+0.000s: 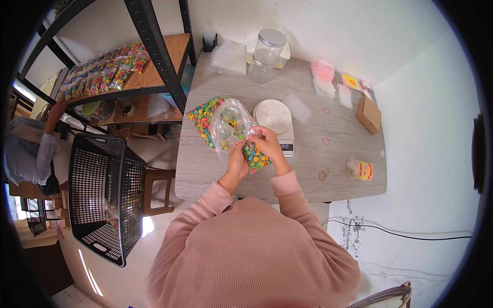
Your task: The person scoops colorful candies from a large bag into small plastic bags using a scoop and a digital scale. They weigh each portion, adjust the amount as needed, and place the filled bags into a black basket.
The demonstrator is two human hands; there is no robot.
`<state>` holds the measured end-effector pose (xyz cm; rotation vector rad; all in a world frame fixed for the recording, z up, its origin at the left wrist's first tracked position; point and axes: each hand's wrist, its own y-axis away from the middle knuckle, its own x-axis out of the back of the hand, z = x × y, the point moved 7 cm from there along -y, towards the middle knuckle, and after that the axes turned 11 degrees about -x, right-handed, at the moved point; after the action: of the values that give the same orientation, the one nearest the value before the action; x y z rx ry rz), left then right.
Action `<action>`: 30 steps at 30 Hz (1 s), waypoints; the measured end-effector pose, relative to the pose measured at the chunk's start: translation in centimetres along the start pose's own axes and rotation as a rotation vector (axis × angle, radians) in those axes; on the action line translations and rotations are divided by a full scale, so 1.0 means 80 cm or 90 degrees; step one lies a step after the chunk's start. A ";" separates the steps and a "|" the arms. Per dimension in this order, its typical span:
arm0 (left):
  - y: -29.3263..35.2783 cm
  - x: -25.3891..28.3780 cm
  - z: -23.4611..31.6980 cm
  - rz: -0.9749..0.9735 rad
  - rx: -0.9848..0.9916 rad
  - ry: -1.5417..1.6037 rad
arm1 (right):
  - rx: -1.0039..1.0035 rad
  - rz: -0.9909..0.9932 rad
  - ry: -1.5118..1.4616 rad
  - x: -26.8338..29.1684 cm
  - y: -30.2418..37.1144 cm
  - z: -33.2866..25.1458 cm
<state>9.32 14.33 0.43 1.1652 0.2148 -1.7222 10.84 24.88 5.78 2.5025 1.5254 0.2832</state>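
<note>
Between my hands is a small clear plastic bag [256, 158] of multicoloured, ring-like pieces. My left hand [237, 161] pinches its edge on the left, fingers closed. My right hand [267, 142] is closed on its upper part, thumb and fingers pressed together. Just beyond them lies a large open clear bag [231, 114] with some of the same pieces inside. To its left a fuller bag [206, 115] of the pieces rests on the table. Right behind my right hand stands a kitchen scale [288, 148] carrying a round white dish [273, 116].
On the grey table [344, 154] are a lidded clear jar [268, 49], empty plastic bags [296, 107], rubber bands [326, 141], a cardboard box [368, 114] and a small labelled pack [360, 170]. At left are a black basket [97, 179], filled bags [105, 72] on shelving and another person [31, 149].
</note>
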 end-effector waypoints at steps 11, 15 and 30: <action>0.006 -0.005 0.007 0.045 -0.011 0.016 | 0.013 0.017 0.007 -0.005 0.001 0.001; 0.009 -0.024 0.026 -0.046 -0.073 -0.117 | 0.063 0.080 -0.058 0.009 0.010 -0.019; 0.046 -0.105 0.108 -0.422 -0.351 -0.749 | 0.064 0.135 -0.017 0.077 0.049 -0.056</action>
<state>7.38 12.55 12.80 -0.4635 0.3195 -2.4091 15.79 28.91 11.54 2.7394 1.2950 0.2093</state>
